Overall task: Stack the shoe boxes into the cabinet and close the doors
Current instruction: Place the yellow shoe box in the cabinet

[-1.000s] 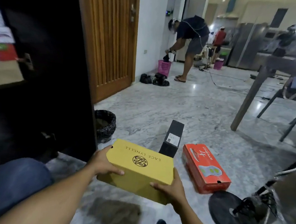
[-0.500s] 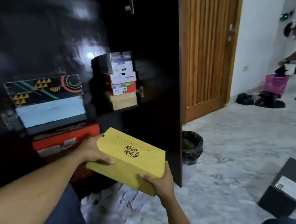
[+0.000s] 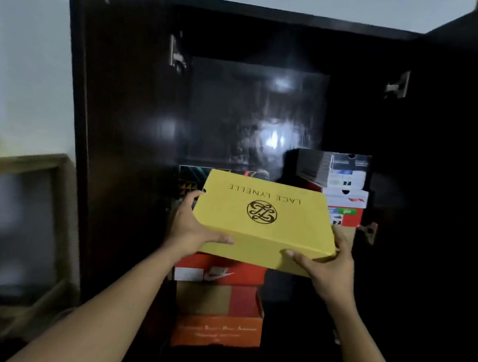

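I hold a yellow shoe box (image 3: 263, 221) with a dark round logo in front of the open dark cabinet (image 3: 251, 97). My left hand (image 3: 193, 228) grips its left end and my right hand (image 3: 328, 264) grips its near right corner. Behind and below the box, a left stack shows a patterned box (image 3: 187, 180), an orange-red swoosh box (image 3: 218, 273) and an orange box (image 3: 217, 330). A right stack holds a grey box (image 3: 333, 170) on top, a white and red box (image 3: 345, 207) beneath. Both cabinet doors stand open.
The left door (image 3: 114, 145) and the right door (image 3: 443, 165) flank the opening. A light wooden frame (image 3: 56, 220) stands against the white wall on the left. Metal hinges (image 3: 177, 54) show on the inner sides.
My view has swung left from the floor to face the cabinet squarely. The yellow box has risen with both hands, from beside the door to the front of the left stack.
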{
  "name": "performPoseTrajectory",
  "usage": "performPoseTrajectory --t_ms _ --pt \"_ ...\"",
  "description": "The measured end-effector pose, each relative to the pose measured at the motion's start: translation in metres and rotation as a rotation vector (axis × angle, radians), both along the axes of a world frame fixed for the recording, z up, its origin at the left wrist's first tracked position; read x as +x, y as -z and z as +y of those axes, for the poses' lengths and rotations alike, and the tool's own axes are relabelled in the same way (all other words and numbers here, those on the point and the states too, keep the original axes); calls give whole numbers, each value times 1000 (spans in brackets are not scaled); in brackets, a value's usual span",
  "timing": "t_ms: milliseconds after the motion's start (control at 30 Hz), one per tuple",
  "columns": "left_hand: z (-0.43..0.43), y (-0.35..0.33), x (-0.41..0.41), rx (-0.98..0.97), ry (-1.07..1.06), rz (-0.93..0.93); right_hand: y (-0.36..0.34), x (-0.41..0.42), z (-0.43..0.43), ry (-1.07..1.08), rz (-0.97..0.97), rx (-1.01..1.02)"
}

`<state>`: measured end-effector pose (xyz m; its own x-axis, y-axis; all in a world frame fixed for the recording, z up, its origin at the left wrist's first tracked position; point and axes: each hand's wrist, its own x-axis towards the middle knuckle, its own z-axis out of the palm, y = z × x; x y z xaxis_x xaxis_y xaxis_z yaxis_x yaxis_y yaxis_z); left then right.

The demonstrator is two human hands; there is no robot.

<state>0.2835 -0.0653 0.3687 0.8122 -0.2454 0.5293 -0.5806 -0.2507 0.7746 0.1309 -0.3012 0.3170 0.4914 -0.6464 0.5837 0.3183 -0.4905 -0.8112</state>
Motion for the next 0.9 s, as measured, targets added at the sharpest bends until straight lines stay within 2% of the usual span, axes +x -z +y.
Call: performPoseTrajectory --t_ms 200,433,500,567,700,800,900 --pt "-23 -64 43 -125 -112 15 -84 71 -34 -10 -57 -91" --pt "-48 -111 113 -217 -265 10 -138 172 -60 -80 -125 13" --pt "-59 -114 133 -284 -338 -45 -138 197 -66 -74 -115 -1" --pt "-68 -110 149 -285 -403 -176 -134 219 -71 -68 -89 -57" --pt "-76 -86 184 -66 -494 -371 -118 253 -77 -94 65 -205" --pt "-75 -80 207 138 -524 -385 -112 272 -76 -120 136 -297" --pt "-75 -79 221 382 -455 -336 -112 286 -76 -123 181 -279"
